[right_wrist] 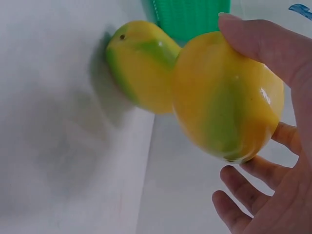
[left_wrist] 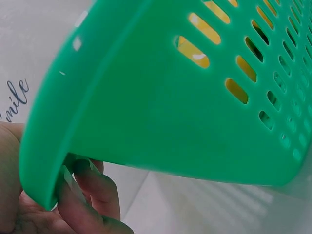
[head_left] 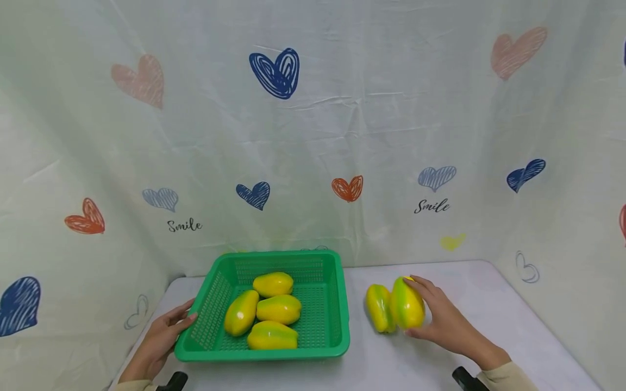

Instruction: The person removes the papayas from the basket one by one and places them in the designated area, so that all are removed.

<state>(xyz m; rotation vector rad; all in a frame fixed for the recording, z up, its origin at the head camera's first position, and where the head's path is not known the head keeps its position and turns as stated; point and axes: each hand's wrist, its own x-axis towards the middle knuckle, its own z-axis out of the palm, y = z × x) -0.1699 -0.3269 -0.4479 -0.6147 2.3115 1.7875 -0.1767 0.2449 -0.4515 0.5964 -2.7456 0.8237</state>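
A green plastic basket (head_left: 325,326) with perforated walls holds several glossy yellow mangoes (head_left: 273,335). At its left side my left hand (head_left: 161,339) grips the rim; the left wrist view shows curled fingers (left_wrist: 100,195) under the rim (left_wrist: 44,170). To the right of the basket, my right hand (head_left: 447,323) holds a yellow-green mango (head_left: 407,305) between thumb and fingers. The right wrist view has this held mango (right_wrist: 226,97) overlapping a second mango (right_wrist: 141,68), which lies on the table; whether they touch I cannot tell.
The table (head_left: 391,364) has a white cover. Behind it hangs a pale curtain (head_left: 313,136) printed with hearts and the word "Smile", close to the basket's far rim. More curtain runs along both sides.
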